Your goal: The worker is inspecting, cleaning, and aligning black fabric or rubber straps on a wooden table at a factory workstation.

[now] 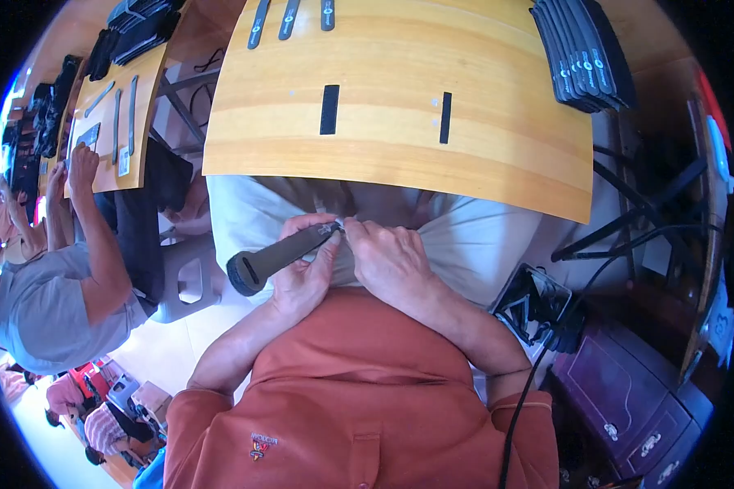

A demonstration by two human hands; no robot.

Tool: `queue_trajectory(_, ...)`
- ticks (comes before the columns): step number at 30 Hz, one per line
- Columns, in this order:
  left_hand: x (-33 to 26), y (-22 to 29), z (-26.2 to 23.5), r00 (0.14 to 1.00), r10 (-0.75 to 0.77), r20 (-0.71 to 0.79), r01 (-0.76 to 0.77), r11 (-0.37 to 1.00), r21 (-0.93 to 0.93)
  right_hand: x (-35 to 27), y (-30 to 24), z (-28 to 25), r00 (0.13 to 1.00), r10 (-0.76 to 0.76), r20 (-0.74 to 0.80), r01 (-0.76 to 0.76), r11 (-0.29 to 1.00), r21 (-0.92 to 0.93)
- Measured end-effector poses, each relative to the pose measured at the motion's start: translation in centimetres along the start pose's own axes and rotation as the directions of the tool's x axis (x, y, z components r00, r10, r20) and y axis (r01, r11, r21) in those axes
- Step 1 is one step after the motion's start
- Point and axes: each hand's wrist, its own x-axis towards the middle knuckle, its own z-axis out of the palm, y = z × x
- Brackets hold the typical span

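From my distant seat I see first the wooden table, which stands in front of the person whose head camera I watch. To the left there is a side table with dark goods upon it, and a co-worker in a grey shirt sits beside it on a grey stool. At the lower right I find a dark purple cabinet, and nearer to the person, a bin with a black bag inside. On the right far part of the table lies a stack of dark sleeves. The strap, olive-grey, is above the lap, just before the near edge of the table; its rounded black end, with a slot, points to the lower left. The left hand is closed around the strap, thumb on top. The right hand has its fingers curled, with the tips at the other end of the strap; I cannot tell if they pinch it. At the far edge lie three thin bands, and nearer, two black strips, apart from each other.
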Motion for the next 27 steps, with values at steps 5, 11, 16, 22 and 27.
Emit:
queue_trajectory(5,0.6,0.8,-0.6,0.973,-0.196,0.124,0.221,0.946,-0.236,-0.4,2.3,1.5,0.992,-0.096,-0.079,0.106,0.985,0.133)
queue_trajectory(11,0.9,-0.3,-1.1,0.916,-0.313,0.250,0.396,0.795,-0.460,-0.9,3.5,2.1,0.979,-0.162,-0.122,0.189,0.947,0.261)
queue_trajectory(16,0.6,-0.5,-1.1,0.911,-0.329,0.250,0.412,0.777,-0.476,-1.0,2.3,0.5,0.977,-0.111,-0.180,0.155,0.957,0.247)
queue_trajectory(22,0.6,0.0,-0.3,0.927,-0.305,0.220,0.375,0.795,-0.477,-1.2,2.5,0.6,0.960,-0.174,-0.220,0.224,0.947,0.231)
queue_trajectory(27,0.5,-0.2,-0.2,0.950,-0.258,0.177,0.308,0.870,-0.384,-1.1,2.0,0.2,0.965,-0.179,-0.191,0.213,0.961,0.175)
